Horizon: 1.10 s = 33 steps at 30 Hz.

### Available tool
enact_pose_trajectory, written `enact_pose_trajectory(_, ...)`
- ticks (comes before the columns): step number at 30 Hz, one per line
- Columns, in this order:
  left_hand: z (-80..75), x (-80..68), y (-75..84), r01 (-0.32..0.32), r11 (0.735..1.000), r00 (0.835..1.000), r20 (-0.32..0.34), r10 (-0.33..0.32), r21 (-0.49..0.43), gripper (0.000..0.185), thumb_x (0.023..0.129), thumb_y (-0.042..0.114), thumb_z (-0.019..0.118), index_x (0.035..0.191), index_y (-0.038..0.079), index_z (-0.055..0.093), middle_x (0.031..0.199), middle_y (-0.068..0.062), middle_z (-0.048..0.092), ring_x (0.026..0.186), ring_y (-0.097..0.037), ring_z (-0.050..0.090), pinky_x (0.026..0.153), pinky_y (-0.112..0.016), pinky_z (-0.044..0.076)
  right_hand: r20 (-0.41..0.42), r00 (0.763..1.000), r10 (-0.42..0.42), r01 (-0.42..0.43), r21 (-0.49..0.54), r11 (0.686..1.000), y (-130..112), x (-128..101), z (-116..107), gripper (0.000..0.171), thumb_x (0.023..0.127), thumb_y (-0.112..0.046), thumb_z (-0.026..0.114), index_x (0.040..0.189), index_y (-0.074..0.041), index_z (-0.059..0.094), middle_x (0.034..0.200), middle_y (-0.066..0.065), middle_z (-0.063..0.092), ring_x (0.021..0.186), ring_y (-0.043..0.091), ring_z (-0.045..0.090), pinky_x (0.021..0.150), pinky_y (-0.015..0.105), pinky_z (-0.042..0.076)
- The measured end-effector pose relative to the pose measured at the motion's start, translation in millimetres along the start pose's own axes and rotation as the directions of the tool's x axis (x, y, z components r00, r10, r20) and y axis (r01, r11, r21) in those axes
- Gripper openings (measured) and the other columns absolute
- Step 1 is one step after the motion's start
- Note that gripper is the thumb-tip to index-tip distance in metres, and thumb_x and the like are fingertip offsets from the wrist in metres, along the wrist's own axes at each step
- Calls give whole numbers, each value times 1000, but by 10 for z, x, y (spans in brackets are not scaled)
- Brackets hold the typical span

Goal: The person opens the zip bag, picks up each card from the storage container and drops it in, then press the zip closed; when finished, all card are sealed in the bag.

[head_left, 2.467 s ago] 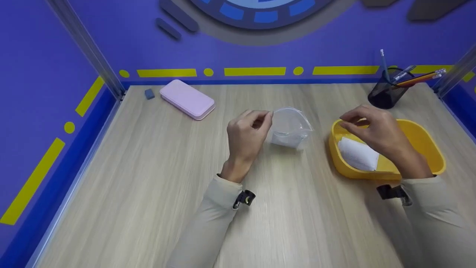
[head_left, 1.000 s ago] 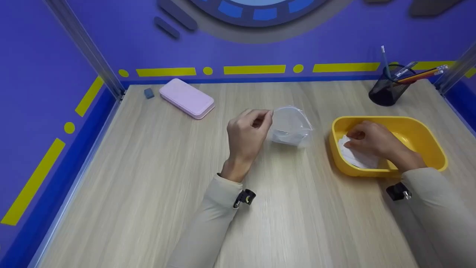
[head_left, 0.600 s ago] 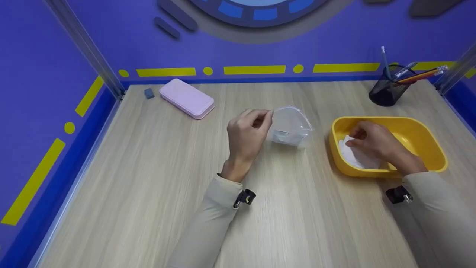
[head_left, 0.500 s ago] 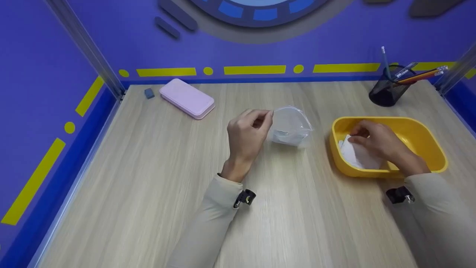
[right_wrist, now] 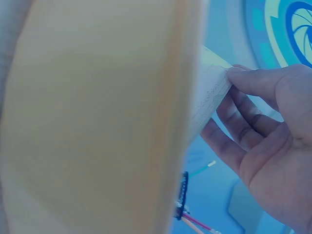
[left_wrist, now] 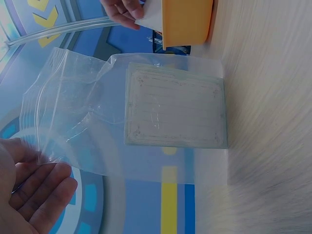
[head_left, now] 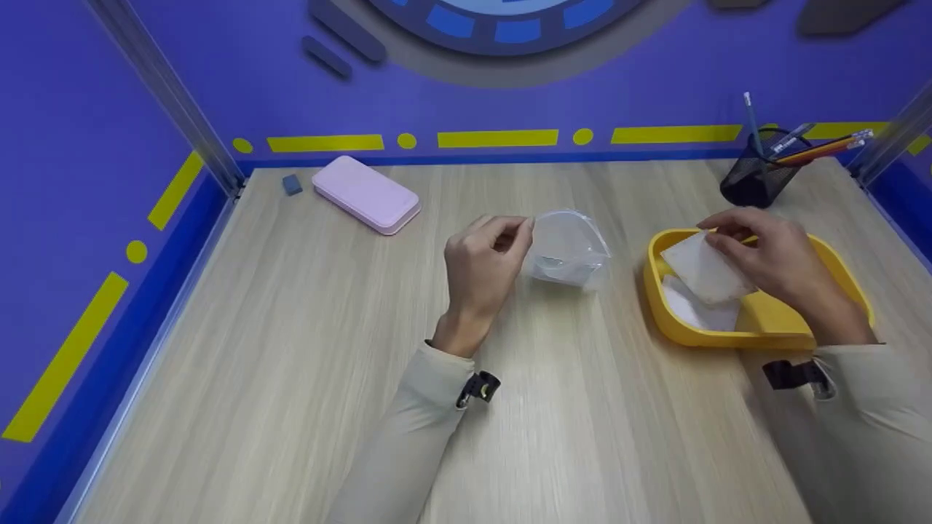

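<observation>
Right hand (head_left: 772, 255) now lifted above yellow tray (head_left: 837, 269), pinching white card (head_left: 703, 271) by top edge; half second ago hand was low inside tray, pressing on stack. Card clear of remaining cards (head_left: 688, 311) in tray, tilted toward bag.

Left hand (head_left: 484, 266) unmoved, pinching rim of clear plastic bag (head_left: 571, 251), mouth held open on counter (head_left: 291, 327). One card (left_wrist: 175, 112) already inside bag.

Judgement: pick done; card in air between tray and bag, ready for insertion.
</observation>
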<state>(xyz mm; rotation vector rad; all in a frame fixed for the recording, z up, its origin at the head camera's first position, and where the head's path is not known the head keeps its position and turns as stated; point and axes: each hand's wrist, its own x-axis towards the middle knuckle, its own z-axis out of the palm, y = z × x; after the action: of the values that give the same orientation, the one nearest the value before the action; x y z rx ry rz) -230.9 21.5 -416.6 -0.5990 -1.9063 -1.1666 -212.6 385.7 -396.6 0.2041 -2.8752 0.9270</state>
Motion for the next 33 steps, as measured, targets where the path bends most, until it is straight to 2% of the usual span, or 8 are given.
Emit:
enact_pose_trajectory(3, 4, 0, 0, 3, 1000, 1000, -3, -3, -1, 6, 93, 4, 80, 87, 1, 81, 80, -6, 75, 68, -15, 71, 66, -23, 58, -93, 995, -35, 34, -9, 999, -33, -32, -2, 22, 108, -10, 63, 127, -2, 71, 122, 20, 69, 101, 20, 57, 78, 1, 38)
enact_pose_trajectory(6, 4, 1, 1, 5, 1000, 1000, -3, -5, -1, 7, 93, 4, 80, 87, 1, 81, 79, -6, 75, 68, -14, 70, 66, -22, 58, -163, 986, -36, 37, 1, 999, -84, -65, -11, 22, 107, -9, 64, 126, -2, 71, 120, 18, 69, 97, 5, 54, 81, 0, 38)
enact_pose_trajectory(9, 3, 2, 2, 4, 1000, 1000, 0, -4, 0, 7, 93, 5, 81, 87, 1, 81, 79, -6, 74, 68, -14, 70, 66, -22, 58, -228, 973, -33, 40, 27, 999, -154, -87, -17, 22, 106, -9, 65, 126, -1, 71, 120, 16, 69, 95, -3, 52, 83, 0, 39)
enact_pose_trajectory(16, 2, -3, -6, -2, 1000, 1000, 0, 2, 4, 7, 93, 5, 80, 87, 1, 81, 79, -6, 74, 68, -15, 70, 66, -23, 58, -360, 930, -74, 114, 93, 989, -380, -107, -1, 21, 104, -11, 69, 122, -1, 73, 118, 12, 71, 98, -2, 59, 86, 5, 46)
enact_pose_trajectory(21, 0, -4, -8, 1, 1000, 1000, 1, -1, -4, 7, 93, 5, 80, 88, 0, 81, 79, -6, 74, 68, -15, 70, 66, -22, 58, -420, 902, -98, 166, 128, 978, -537, -104, 17, 19, 103, -12, 71, 118, -2, 75, 113, 8, 73, 98, 0, 62, 89, 9, 48)
enact_pose_trajectory(26, -5, -2, -1, 2, 1000, 1000, 6, -2, -6, 8, 94, 5, 80, 88, 0, 81, 80, -7, 74, 68, -15, 70, 66, -22, 58, -450, 890, -74, 172, 180, 969, -676, -81, 73, 18, 102, -10, 72, 117, 0, 75, 112, 5, 74, 97, 5, 65, 89, 11, 50)
enact_pose_trajectory(33, -6, 3, 8, -3, 1000, 1000, 2, 3, 4, 7, 93, 5, 81, 88, 0, 81, 79, -7, 75, 67, -15, 70, 65, -23, 58, -481, 873, -83, 239, 271, 932, -801, -27, 195, 17, 100, -1, 72, 115, 5, 75, 106, -6, 73, 93, 9, 70, 84, 12, 54)
